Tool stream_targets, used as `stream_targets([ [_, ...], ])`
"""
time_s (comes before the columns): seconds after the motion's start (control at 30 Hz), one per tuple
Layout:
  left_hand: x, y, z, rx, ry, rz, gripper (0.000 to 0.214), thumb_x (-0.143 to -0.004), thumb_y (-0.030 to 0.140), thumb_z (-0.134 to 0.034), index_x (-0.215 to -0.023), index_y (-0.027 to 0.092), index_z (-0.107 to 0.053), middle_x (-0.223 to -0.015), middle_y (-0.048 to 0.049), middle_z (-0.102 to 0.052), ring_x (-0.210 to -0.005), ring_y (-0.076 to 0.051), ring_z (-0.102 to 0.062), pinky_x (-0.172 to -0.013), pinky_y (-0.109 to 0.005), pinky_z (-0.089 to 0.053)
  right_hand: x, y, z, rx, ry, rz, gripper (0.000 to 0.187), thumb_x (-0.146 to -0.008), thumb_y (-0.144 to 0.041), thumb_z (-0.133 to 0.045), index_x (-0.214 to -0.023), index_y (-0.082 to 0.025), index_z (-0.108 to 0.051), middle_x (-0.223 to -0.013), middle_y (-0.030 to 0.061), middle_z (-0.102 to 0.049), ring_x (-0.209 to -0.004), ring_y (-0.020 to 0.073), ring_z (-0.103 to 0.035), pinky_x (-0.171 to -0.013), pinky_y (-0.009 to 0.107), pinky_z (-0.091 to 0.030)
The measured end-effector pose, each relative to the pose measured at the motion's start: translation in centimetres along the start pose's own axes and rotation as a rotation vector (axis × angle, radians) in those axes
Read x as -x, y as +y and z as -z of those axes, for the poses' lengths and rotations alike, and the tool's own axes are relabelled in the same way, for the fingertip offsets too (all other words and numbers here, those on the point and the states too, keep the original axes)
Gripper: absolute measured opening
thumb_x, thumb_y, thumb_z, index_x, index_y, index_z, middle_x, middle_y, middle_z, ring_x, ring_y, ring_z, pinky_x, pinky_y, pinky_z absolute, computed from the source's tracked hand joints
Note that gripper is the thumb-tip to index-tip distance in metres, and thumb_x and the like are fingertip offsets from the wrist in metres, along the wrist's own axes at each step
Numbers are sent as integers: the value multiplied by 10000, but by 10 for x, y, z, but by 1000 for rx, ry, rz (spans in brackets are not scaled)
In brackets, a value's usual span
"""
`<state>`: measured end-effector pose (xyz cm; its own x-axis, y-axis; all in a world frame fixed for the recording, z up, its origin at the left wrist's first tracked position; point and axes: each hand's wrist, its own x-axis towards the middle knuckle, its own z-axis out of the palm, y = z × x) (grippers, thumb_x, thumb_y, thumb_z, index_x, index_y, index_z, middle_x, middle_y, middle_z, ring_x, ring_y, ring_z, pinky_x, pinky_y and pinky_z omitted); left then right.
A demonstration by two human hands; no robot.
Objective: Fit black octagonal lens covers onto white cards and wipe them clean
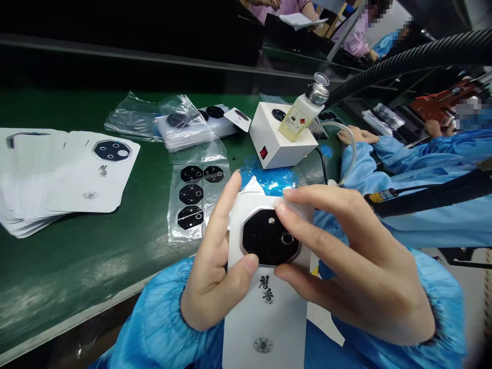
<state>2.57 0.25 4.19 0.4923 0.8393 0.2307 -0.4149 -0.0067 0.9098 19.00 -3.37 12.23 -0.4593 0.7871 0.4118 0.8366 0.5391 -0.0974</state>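
The fingers of the left hand [217, 256] and right hand [355, 261] are closed on a smooth white card [265, 318] bearing a glossy black octagonal lens plate [269, 237], held over the front edge of the green worktop [77, 266]

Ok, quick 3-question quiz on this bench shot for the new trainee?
1. Short answer: what shape is the black piece on the white card held by the left hand and right hand?
2. True or false: the bottle with a metal top stands on the white box.
3. Short answer: what lies between the white card and the stack of white cards?

Key:
1. Octagon
2. True
3. A clear plastic sheet of black octagonal pieces
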Motion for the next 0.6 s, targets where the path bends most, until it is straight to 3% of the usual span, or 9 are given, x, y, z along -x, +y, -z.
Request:
stream_targets([
  [0.37, 2, 0, 0, 54, 23, 10, 675, -864, 207, -530, -1424, 409, -214, -1462, 75, -385, -1370, -240, -304, -1172, -409, -202, 0, 0, -2, -4, 3, 6, 401, -824, -259, -605, -1167, -64, -534, -1174, 197, -549, -1120, 285, -525, -908, 442, -492],
  [0.5, 2, -2, -1, 144, 29, 34, 666, -863, 193, -522, -1417, 420, -230, -1379, 55, -497, -1325, -261, -385, -1124, -436, -312, 1, 1, -2, -18, 0, -7, 416, -828, -294, -596, -1192, -111, -516, -1189, 186, -548, -1105, 302, -534, -891, 474, -498],
  [0.6, 1, -2, -1, 138, 52, 61, 652, -859, 207, -527, -1401, 445, -253, -1445, 76, -409, -1365, -276, -310, -1132, -458, -287, 1, 5, -3, -59, -3, -8, 462, -816, -312, -611, -1217, -109, -502, -1210, 174, -525, -1137, 284, -503, -944, 452, -468],
])
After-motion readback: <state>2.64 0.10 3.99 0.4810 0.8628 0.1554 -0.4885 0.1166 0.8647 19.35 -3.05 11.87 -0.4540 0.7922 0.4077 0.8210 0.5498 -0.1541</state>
